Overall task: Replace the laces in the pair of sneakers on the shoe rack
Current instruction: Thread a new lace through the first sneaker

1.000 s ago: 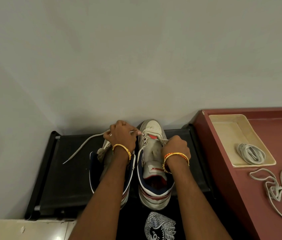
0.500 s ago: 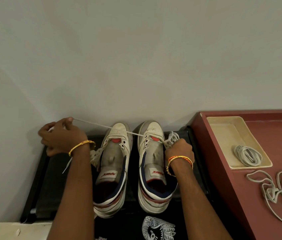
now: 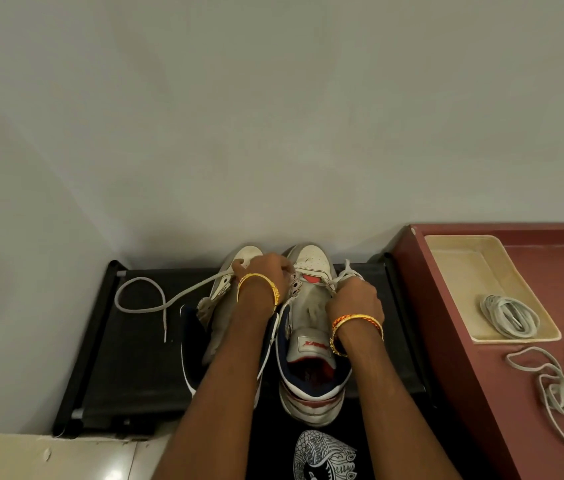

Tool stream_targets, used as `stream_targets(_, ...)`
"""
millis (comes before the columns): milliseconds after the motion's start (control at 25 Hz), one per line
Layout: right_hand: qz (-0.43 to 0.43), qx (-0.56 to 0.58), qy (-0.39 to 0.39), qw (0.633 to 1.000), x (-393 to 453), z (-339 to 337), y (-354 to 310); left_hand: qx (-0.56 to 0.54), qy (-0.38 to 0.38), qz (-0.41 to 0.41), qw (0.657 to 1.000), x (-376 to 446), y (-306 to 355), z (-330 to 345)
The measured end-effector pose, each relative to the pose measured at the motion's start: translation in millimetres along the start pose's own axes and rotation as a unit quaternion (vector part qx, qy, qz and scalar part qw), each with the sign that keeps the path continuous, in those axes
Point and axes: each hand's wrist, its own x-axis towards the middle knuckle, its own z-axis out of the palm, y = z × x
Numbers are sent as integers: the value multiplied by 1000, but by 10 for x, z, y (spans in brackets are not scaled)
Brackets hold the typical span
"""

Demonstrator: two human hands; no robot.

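Two white sneakers stood side by side on a black shoe rack [image 3: 128,358] against a pale wall. The left hand [image 3: 266,271], fingers curled, gripped a white lace [image 3: 156,303] at the toe end of the right sneaker [image 3: 311,327]; the lace's loose end looped across the rack. The right hand [image 3: 355,299] pinched the bunched lace on that sneaker's other side. The left sneaker [image 3: 218,306] lay partly under the left arm. On the red desk [image 3: 464,358], a tray [image 3: 464,265] held a coiled lace [image 3: 509,315].

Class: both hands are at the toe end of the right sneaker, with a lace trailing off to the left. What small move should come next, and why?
Probably draw the left hand leftward again: the lace lies slack on the shoe rack while the right hand grips its bunched end at the right sneaker.
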Motion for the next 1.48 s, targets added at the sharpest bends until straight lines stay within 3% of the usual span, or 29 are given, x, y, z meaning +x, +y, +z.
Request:
stream_targets(240,31,41,8,999,-25,-67,26,56,178,-64,980,-36,-96,-44)
stream_targets(360,37,52,7,998,-26,-73,50,-31,295,-176,939,-46,-266,-119)
stream_targets(440,37,69,-16,997,-17,-72,49,-75,330,-226,913,-47,-367,-142)
stream_targets(520,36,178,-43,982,67,-116,86,-52,303,-224,925,-39,-411,-133)
stream_targets(640,56,393,-11,918,254,-321,177,-23,249,-84,965,2,-393,-126)
stream_targets(720,-10,354,4,935,345,-383,273,-28,189,13,982,14,-312,-76)
stream_targets(800,-102,199,-69,972,371,-315,312,-21,95,57,994,12,-227,21)
stream_targets(880,-117,86,-135,980,371,-222,338,-32,39,51,997,30,-185,71)
stream_targets(920,-106,92,-119,983,378,-241,343,-38,36,39,998,57,-180,68)
stream_targets(1000,-91,192,-9,977,401,-422,340,-26,47,18,998,86,-185,62)
stream_targets(1120,-105,298,259,913,350,-809,280,-15,59,8,998,80,-175,63)
stream_targets(1200,-95,262,370,886,319,-879,256,-2,47,8,999,79,-168,70)
stream_targets(1240,-95,234,365,896,313,-856,245,5,37,9,999,90,-173,75)
stream_targets(1280,-106,227,306,918,320,-779,240,10,27,10,1000,102,-180,79)
stream_targets(1400,-137,150,-24,979,344,-404,197,18,17,13,1000,115,-194,91)
stream_targets(1480,-132,70,-111,982,361,-170,165,20,19,15,1000,111,-197,97)
